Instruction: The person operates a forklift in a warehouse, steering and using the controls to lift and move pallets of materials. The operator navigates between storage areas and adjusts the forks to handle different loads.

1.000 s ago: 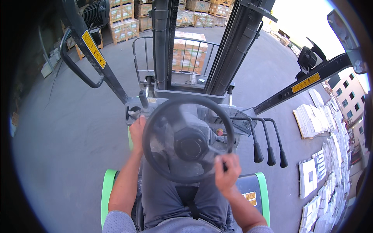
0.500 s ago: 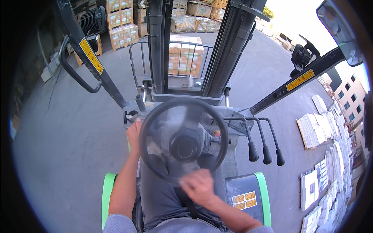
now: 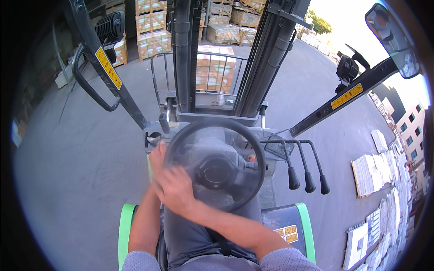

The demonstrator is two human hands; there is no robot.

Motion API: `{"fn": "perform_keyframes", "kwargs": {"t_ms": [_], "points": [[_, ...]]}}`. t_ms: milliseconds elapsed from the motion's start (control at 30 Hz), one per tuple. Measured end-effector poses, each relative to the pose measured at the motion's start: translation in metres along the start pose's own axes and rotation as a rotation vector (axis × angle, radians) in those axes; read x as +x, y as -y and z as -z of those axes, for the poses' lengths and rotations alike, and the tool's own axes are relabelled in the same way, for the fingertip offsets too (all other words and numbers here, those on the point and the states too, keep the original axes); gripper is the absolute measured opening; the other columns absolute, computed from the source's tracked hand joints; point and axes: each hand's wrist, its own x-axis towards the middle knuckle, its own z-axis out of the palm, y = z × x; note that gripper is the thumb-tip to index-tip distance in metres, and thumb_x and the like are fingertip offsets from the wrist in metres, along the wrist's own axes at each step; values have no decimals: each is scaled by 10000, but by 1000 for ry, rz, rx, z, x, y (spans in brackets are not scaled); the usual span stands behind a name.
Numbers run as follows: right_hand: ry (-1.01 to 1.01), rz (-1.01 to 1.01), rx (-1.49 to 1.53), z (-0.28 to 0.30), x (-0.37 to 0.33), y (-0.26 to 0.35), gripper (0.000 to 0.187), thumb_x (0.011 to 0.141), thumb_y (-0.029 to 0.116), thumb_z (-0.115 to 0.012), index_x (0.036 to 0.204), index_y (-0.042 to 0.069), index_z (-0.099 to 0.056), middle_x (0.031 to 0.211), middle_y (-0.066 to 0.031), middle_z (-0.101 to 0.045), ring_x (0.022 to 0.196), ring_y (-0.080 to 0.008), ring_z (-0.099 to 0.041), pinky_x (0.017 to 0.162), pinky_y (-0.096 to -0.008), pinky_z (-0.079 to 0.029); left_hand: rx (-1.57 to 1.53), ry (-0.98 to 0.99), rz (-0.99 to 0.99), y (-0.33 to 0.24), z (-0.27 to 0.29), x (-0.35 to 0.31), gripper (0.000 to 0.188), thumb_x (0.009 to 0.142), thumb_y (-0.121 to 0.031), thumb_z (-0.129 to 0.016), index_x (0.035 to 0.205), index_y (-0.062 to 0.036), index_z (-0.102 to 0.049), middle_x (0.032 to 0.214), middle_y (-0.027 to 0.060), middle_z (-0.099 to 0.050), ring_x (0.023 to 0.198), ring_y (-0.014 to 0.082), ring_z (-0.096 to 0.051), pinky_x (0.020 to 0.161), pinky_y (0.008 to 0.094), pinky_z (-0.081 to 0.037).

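Observation:
In front of me is the black steering wheel (image 3: pixel 258 153) of a forklift, its spokes smeared by motion. My right hand (image 3: pixel 175 186) is at the left side of its rim, closed on it, fingers blurred; the right forearm crosses over my lap. My left hand (image 3: pixel 157 158) is just beyond, at the left edge of the dashboard, below a short upright lever (image 3: pixel 163 123). Its fingers are partly hidden by the right hand, so their grip is unclear. Three black-knobbed levers (image 3: pixel 309 181) stand to the right of the wheel, with neither hand on them.
Ahead rises the dark mast (image 3: pixel 182 58), with a strapped wooden crate (image 3: pixel 216 67) beyond its guard rails. More crates (image 3: pixel 153 43) are stacked at the far left. Flat slab stacks (image 3: pixel 368 171) line the right side. A mirror (image 3: pixel 392 40) hangs at upper right.
My right hand has swept from the bottom of the wheel to its left side, clockwise with the turning rim. My left hand has stayed put. The surroundings have shifted to the right.

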Motion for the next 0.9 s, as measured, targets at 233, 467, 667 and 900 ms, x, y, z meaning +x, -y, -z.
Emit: {"fn": "perform_keyframes", "kwargs": {"t_ms": [233,467,667,900], "points": [[193,-124,50,-60,4,-118,163,809,89,-816,937,66,-717,828,-47,-614,800,-249,-614,728,-387,-496,-114,-18,-17,-1,-46,178,532,1060,-374,-475,831,68,-660,678,243,-618,586,347,-538,650,494,-456],[90,-18,95,-76,47,-104,168,798,72,-805,932,57,-705,828,-58,-617,784,-255,-610,733,-383,-494,-84,-20,29,0,-39,157,537,1067,-387,-481,819,63,-635,653,220,-573,598,291,-495,640,465,-450],[129,13,42,-115,74,-124,122,862,133,-755,892,38,-683,842,-73,-604,821,-250,-590,804,-397,-470,-127,-14,-67,21,-39,160,421,1088,-364,-513,959,19,-631,719,157,-602,655,249,-522,621,430,-459],[-63,-11,-45,-163,196,-201,116,866,144,-744,855,65,-660,813,-84,-620,822,-283,-616,799,-421,-467,132,-53,-449,51,-44,229,383,1105,-316,-528,1232,36,-606,818,97,-684,722,194,-655,620,385,-495]]}}
